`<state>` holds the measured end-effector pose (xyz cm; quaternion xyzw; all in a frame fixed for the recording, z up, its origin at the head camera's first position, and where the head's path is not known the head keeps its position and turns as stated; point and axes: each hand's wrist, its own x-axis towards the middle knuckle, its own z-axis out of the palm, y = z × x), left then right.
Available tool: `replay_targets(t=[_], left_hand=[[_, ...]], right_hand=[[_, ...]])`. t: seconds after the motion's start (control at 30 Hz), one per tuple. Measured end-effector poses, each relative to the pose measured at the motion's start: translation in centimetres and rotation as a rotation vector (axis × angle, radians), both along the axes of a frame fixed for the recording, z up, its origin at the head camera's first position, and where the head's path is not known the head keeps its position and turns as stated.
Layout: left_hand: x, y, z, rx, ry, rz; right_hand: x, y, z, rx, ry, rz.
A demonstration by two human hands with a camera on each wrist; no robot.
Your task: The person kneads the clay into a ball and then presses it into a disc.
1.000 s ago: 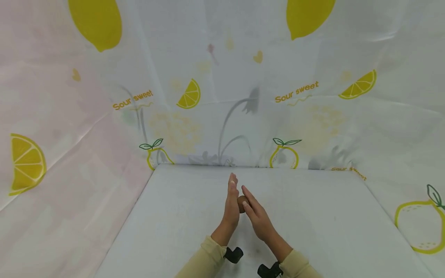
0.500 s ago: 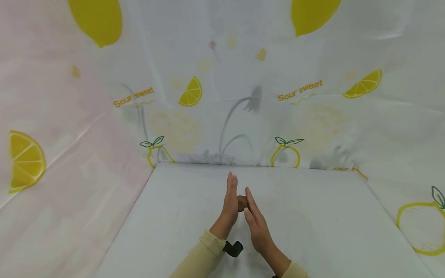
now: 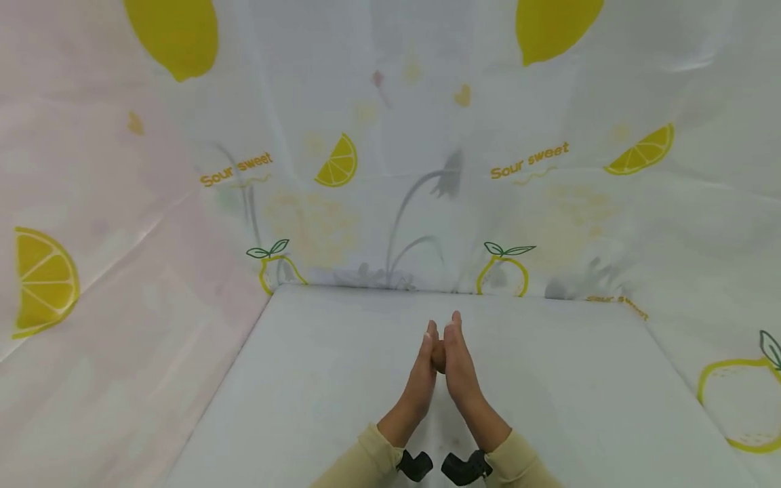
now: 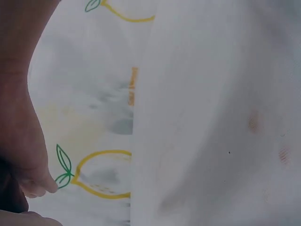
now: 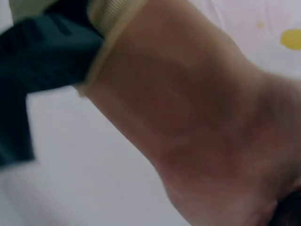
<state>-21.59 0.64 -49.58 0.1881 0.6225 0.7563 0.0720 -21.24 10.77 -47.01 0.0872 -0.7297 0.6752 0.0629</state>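
A small brown lump (image 3: pixel 438 356), rounded like a ball of clay, sits between my two palms in the head view. My left hand (image 3: pixel 422 375) presses on it from the left with straight fingers pointing away from me. From the right, my right hand (image 3: pixel 460 364) lies against it with its fingers straight too. Both palms face each other and cover most of the lump. In the left wrist view, the left hand (image 4: pixel 21 127) shows along the left edge. The right wrist view is filled mainly by the right wrist (image 5: pixel 188 99).
Beneath the hands is a white tabletop (image 3: pixel 329 366). A lemon-print sheet (image 3: pixel 378 224) hangs behind it and along both sides. Black wrist cameras, such as the one on the left wrist (image 3: pixel 416 466), jut inward below the hands.
My palms have slid against each other: the right hand has moved forward past the left, which has drawn back. Hands and lump sit slightly further right.
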Motion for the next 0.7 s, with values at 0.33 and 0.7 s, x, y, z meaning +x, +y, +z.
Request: replay_targets(t=[0.33,0.7], left_hand=[[0.2,-0.8,0.9,0.139,-0.046,-0.074],[-1.3,-0.2,1.6,0.125,-0.151,0.186]], right_hand=[[-0.8,0.1,-1.9,0.071,0.029,-0.060],[2.3,-1.9,-2.9,0.202,0.423,-0.054]])
